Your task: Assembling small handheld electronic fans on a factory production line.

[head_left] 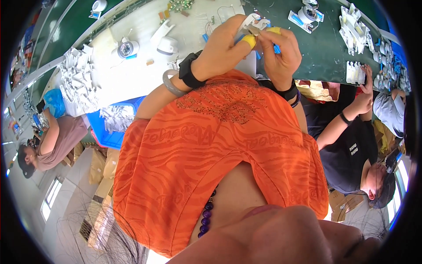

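Over the worktable's far part, my two hands meet at a white plastic housing (254,20). My left hand (222,48) grips the housing, its thumb wrapped in a yellow finger cover. My right hand (281,53) is closed in a pinch beside it, with a yellow cover on one finger. A small tan piece (253,30) shows between the fingertips of both hands; whether the right fingers grip it or something smaller is hidden. Blue parts (276,48) show behind the right fingers. Left of my hands, a white housing with a round end (167,44) lies on the table.
A round lamp-like unit (127,49) rests on the white tabletop (116,79). White parts are heaped at left (81,77) and far right (354,28). Another unit with blue pieces (307,16) lies on the green mat (321,53). A blue bin (112,138) holds white parts. Co-workers sit on both sides.
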Tool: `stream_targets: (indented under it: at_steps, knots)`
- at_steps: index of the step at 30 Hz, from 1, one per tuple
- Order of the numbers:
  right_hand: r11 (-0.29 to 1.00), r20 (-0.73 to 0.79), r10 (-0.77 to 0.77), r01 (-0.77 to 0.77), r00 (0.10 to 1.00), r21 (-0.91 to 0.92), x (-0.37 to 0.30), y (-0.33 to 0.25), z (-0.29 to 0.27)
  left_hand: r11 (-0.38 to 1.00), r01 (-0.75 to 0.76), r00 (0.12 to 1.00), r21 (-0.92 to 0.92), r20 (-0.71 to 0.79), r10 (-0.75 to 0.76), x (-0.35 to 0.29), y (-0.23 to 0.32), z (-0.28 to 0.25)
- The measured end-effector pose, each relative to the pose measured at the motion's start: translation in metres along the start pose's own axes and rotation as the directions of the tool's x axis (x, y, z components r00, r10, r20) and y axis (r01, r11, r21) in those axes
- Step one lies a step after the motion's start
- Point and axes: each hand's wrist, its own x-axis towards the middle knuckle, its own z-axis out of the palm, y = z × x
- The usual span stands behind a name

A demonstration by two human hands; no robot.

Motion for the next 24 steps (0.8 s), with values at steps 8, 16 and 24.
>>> stream_targets:
  at_steps: [8,16,24]
  knots:
    - [1.000,0.033,-0.011,0.011,0.999,-0.014,0.005,0.002,-0.002,0.996,-0.076,0.995,-0.041,-0.061,0.074,0.001,-0.001,0.007]
    - [0.989,0.120,-0.059,0.075,0.991,-0.128,0.020,-0.008,-0.015,0.976,-0.183,0.977,0.118,-0.091,0.194,0.010,0.002,0.010]
    - [0.994,0.012,-0.074,0.075,0.997,-0.083,0.014,0.004,0.010,0.999,-0.037,0.994,0.015,-0.101,0.039,0.013,0.006,0.005]
